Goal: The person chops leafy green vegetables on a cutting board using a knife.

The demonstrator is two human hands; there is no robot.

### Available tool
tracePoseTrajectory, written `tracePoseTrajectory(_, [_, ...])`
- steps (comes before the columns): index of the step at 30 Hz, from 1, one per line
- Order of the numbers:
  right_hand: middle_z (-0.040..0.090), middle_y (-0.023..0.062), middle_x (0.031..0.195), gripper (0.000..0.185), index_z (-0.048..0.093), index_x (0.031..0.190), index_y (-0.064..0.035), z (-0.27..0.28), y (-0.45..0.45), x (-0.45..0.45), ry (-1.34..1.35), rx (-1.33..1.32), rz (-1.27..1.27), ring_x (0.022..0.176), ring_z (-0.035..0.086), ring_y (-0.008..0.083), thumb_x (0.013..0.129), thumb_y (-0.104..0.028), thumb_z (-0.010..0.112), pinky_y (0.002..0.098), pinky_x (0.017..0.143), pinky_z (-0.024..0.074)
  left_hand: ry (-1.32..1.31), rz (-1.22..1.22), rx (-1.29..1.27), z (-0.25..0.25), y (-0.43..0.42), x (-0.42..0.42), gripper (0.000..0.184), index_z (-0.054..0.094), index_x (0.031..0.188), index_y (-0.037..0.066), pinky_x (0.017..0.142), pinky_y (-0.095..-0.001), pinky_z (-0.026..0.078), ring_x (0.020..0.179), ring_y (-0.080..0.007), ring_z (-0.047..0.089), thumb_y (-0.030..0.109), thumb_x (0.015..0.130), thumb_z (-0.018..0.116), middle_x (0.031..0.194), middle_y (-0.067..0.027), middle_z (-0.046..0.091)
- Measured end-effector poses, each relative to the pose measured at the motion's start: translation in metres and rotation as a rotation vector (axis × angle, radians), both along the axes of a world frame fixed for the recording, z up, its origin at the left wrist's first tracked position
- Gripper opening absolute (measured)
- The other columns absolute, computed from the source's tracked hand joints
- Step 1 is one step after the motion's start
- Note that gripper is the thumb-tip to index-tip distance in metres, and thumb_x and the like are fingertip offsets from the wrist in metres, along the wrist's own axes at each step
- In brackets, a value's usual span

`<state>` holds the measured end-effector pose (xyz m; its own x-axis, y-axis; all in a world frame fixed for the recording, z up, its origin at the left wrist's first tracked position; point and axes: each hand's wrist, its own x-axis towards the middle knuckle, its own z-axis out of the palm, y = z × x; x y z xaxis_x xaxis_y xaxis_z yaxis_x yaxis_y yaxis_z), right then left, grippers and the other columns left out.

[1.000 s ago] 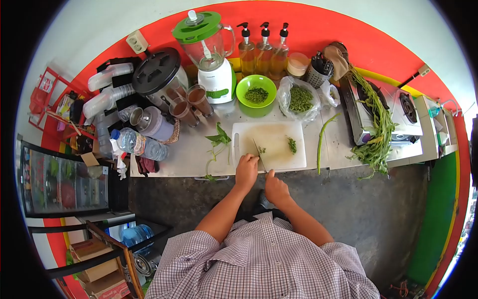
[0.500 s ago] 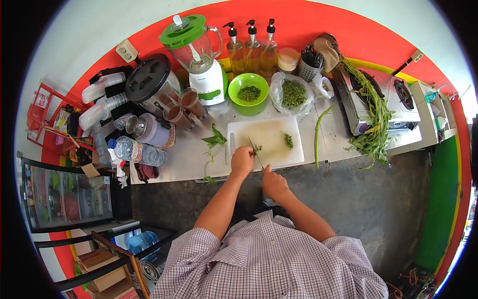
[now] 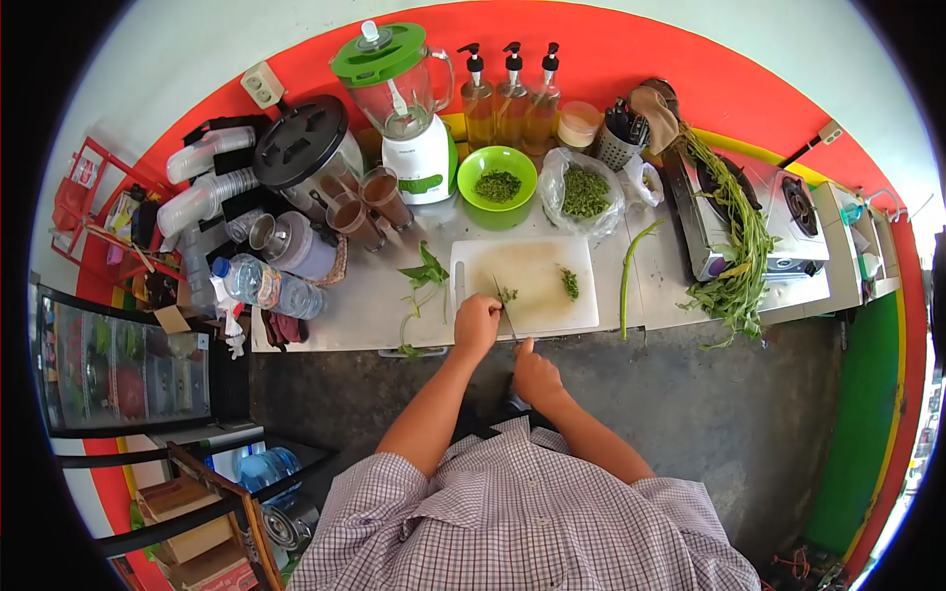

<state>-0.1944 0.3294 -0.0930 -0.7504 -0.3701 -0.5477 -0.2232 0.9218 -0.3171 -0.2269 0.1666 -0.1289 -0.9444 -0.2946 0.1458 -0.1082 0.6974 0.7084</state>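
- Cutting board [image 3: 552, 313] sits on counter [image 3: 384, 320], near its front edge.
- Greens pile [image 3: 570, 284] lies on board's right half.
- Leafy sprig [image 3: 427, 272] lies left of board; long stem [image 3: 627, 281], right.
- Bowl [image 3: 498, 218] stands behind board, between blender [image 3: 409, 163] and plastic bag [image 3: 589, 225].
- Pump bottles [image 3: 511, 103] stand behind bowl.

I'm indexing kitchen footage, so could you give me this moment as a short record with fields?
Right hand: the right hand grips a thin metal-bladed knife
Left hand: the left hand is curled beside the blade; its grip is hidden
Surface: white rectangular cutting board
On board: small dark-green chopped pile at right; fewer green bits near the blade
Behind board: round bright-green bowl and clear plastic bag, both holding chopped greens
Right of board: long slender green stalk
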Motion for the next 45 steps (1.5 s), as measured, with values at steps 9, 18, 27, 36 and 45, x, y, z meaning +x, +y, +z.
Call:
tracePoseTrajectory(9, [0.070,0.0315,0.103,0.072,0.020,0.147,0.0142,0.013,-0.004,0.001,-0.049,-0.006,-0.036,0.097,0.071,0.0462,0.090,-0.010,0.057,0.0511,0.085,0.0578,-0.321,0.046,0.242,0.000,-0.011,-0.021,0.006,0.076,0.082,0.006,0.076,-0.0396,0.059,0.078,-0.0318,0.074,0.006,0.077,0.073,0.079,-0.0140,0.075])
tracePoseTrajectory(18, [0.070,0.0327,0.099,0.067,0.024,0.142,0.0144,0.023,0.000,0.003,-0.009,-0.069,-0.032,0.094,0.071,0.0472,0.089,-0.010,0.058,0.0524,0.082,0.0581,0.071,0.002,-0.107,-0.001,0.011,0.020,0.014,0.077,0.091,0.006,0.080,-0.0451,0.054,0.089,-0.0345,0.066,0.005,0.088,0.064,0.092,-0.0119,0.067])
tracePoseTrajectory(27, [0.070,0.0333,0.101,0.057,0.031,0.136,0.0114,0.023,-0.007,-0.014,-0.031,-0.032,0.001,0.095,0.071,0.0461,0.090,-0.010,0.057,0.0514,0.084,0.0583,-0.122,-0.007,-0.063,0.011,-0.002,0.005,0.011,0.076,0.092,0.003,0.077,-0.0440,0.055,0.086,-0.0364,0.069,0.005,0.083,0.070,0.092,-0.0157,0.071])
tracePoseTrajectory(36, [0.070,0.0324,0.102,0.057,0.030,0.137,0.0123,0.014,-0.010,-0.014,-0.013,-0.047,-0.019,0.096,0.071,0.0464,0.091,-0.011,0.056,0.0523,0.085,0.0575,-0.277,-0.015,0.011,0.005,-0.010,-0.009,0.007,0.075,0.087,0.005,0.075,-0.0447,0.056,0.084,-0.0358,0.070,0.006,0.081,0.070,0.088,-0.0165,0.072])
tracePoseTrajectory(45, [0.069,0.0332,0.105,0.059,0.030,0.136,0.0123,-0.001,-0.010,-0.004,0.000,-0.065,-0.013,0.098,0.070,0.0463,0.091,-0.014,0.058,0.0520,0.086,0.0575,-0.009,-0.008,-0.153,0.003,0.010,0.022,0.011,0.073,0.092,0.005,0.080,-0.0473,0.055,0.099,-0.0323,0.063,0.006,0.087,0.063,0.095,-0.0106,0.066])
